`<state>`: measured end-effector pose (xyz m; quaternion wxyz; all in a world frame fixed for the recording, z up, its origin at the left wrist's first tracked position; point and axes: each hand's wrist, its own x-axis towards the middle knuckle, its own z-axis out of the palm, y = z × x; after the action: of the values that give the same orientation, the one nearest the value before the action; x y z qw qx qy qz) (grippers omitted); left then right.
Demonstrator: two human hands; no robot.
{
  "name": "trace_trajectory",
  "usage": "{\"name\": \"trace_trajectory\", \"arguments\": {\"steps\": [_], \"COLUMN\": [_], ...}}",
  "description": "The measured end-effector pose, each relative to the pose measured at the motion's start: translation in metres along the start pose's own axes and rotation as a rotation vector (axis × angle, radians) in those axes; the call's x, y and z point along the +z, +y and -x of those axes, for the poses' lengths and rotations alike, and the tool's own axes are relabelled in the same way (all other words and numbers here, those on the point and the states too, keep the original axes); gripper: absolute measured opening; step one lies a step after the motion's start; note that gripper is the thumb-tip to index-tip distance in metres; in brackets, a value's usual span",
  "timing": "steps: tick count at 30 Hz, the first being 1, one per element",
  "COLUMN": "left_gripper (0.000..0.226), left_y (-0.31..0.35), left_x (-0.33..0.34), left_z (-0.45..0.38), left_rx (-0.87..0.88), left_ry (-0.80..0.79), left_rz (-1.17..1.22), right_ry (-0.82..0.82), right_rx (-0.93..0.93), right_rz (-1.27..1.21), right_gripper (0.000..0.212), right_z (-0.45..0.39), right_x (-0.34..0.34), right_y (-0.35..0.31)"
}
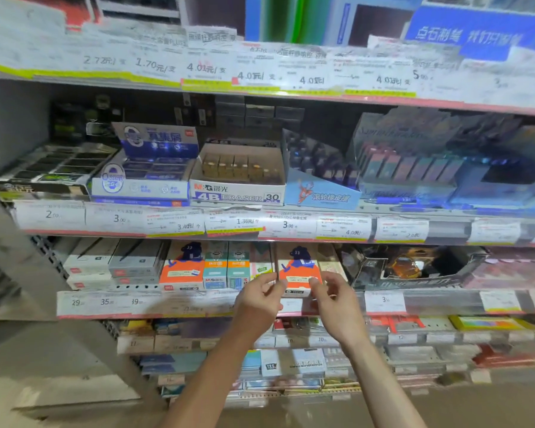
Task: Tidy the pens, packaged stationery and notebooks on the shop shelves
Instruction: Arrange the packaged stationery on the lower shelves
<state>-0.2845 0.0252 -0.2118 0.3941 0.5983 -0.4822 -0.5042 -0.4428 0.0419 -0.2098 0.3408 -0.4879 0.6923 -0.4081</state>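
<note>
The orange box [298, 270] with the blue cartoon figure is standing on the third shelf [430, 304] down, right of a matching orange box [183, 267] and two teal packs [227, 267]. The left hand [260, 299] and right hand [334, 296] are pinching its lower corners, each grip clamped on it. It looks like the box is being straightened. Next, I'd guess, it needs pushing square against its neighbours, then letting go.
</note>
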Motion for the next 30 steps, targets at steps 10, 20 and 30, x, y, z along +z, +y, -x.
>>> {"name": "trace_trajectory", "arguments": {"steps": [10, 20, 30], "left_gripper": [0.024, 0.038, 0.026], "left_y": [0.013, 0.012, -0.002], "left_x": [0.011, -0.006, -0.118], "left_z": [0.027, 0.031, 0.031], "left_rx": [0.12, 0.125, 0.141], "left_ry": [-0.019, 0.022, 0.171], "left_rz": [-0.12, 0.084, 0.23], "right_ry": [-0.089, -0.081, -0.151], "right_rx": [-0.024, -0.159, -0.211], "right_rz": [-0.271, -0.301, -0.202], "right_gripper": [0.026, 0.018, 0.016], "right_z": [0.01, 0.021, 0.037], "right_x": [-0.018, -0.014, 0.086], "right_y": [0.005, -0.021, -0.072]}}
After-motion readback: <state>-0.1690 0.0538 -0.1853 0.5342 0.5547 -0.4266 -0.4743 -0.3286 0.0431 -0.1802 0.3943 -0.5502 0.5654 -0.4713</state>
